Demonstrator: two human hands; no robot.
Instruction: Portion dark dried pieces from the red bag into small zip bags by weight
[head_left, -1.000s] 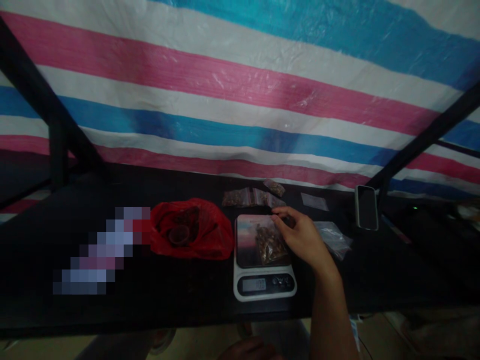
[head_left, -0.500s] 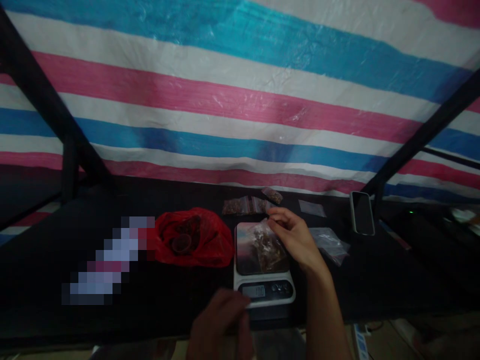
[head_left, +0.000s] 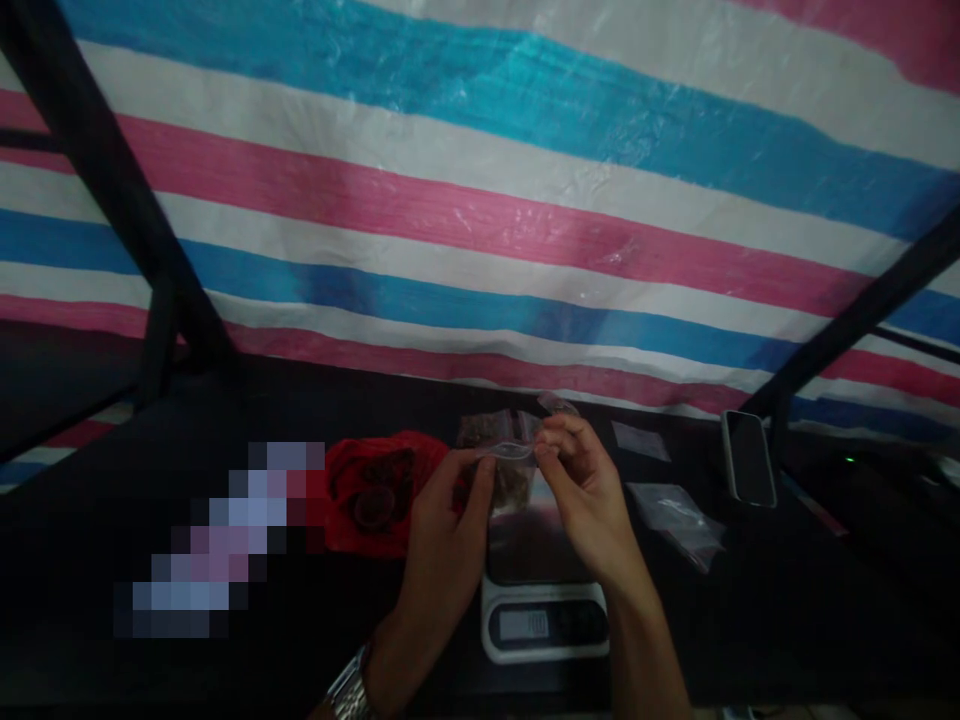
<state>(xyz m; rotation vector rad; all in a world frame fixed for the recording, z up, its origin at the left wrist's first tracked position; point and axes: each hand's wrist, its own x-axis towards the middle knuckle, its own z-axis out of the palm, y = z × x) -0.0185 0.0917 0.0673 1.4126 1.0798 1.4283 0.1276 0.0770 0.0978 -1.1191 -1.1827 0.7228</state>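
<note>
Between my two hands hangs a small clear zip bag with brownish contents, held up by its top edge. My left hand pinches the bag's left corner, and a metal watch sits on that wrist. The right corner is pinched by my right hand. Below the bag stands a white digital scale with a dark plate; its display is lit but too blurred to read. Left of the scale, partly behind my left hand, lies an open red plastic bag with dark contents and a small round cup.
Filled zip bags lie behind the scale, partly hidden. To the right are a flat clear bag, more clear bags and a phone leaning by a black post. A striped sheet hangs behind the black table.
My left hand has come up from the front of the scale and gripped the bag's top edge. The bag has been lifted off the scale plate. The view has shifted slightly.
</note>
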